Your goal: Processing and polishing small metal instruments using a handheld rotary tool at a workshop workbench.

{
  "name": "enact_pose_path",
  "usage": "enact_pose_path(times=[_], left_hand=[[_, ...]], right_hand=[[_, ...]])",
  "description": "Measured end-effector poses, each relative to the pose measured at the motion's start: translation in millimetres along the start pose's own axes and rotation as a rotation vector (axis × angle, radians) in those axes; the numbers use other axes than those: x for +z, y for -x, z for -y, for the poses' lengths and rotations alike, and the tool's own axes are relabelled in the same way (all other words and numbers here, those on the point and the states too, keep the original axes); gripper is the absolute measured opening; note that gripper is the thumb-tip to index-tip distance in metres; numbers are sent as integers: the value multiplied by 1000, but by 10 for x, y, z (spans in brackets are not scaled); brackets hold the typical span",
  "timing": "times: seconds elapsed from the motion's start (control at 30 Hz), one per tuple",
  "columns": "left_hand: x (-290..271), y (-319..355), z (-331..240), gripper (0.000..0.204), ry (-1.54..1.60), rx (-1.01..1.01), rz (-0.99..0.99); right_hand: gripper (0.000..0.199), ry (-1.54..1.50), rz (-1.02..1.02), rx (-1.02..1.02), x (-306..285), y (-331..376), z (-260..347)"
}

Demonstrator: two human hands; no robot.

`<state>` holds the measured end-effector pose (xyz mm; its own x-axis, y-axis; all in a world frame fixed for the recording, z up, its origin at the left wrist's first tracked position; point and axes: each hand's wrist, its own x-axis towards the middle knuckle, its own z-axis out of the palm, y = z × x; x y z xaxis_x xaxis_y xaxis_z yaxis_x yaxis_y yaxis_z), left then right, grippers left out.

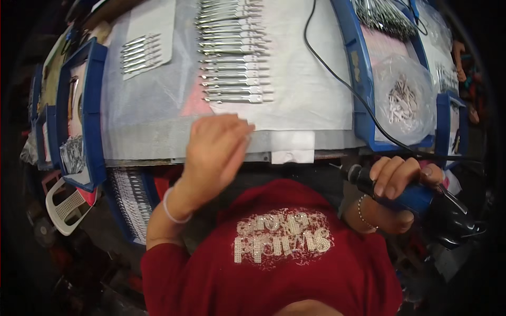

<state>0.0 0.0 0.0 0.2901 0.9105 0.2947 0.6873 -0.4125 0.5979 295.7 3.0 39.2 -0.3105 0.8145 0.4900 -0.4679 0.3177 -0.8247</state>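
My right hand (398, 181) is wrapped round an electric screwdriver (416, 198) with a blue body and black nose. Its thin bit points left, just off the bench's front edge. My left hand (216, 147) hovers over that edge, its fingers curled together. Whatever they may hold is hidden. Beyond it, a long row of slim, shiny metal tools (232, 79) lies side by side on white sheeting. Several similar tools (141, 54) rest on a white strip at the far left. A folded white pad (292, 146) lies on the front edge between my hands.
A blue tray (363, 100) on the right holds a plastic bag of small metal parts (403, 102) and a heap of thin metal pieces (385, 21). A black cable (337, 73) crosses the bench. Blue bins (95, 105) stand left, above a white plastic chair (68, 208).
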Motion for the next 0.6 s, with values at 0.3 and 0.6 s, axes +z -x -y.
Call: enact_pose_path(times=[0.3, 0.6], left_hand=[[55, -1045, 1006, 20, -21, 195, -49], [182, -1261, 1150, 19, 3, 233, 182]], right_hand=[[55, 139, -81, -62, 152, -61, -56], [68, 131, 64, 70, 52, 17, 39]])
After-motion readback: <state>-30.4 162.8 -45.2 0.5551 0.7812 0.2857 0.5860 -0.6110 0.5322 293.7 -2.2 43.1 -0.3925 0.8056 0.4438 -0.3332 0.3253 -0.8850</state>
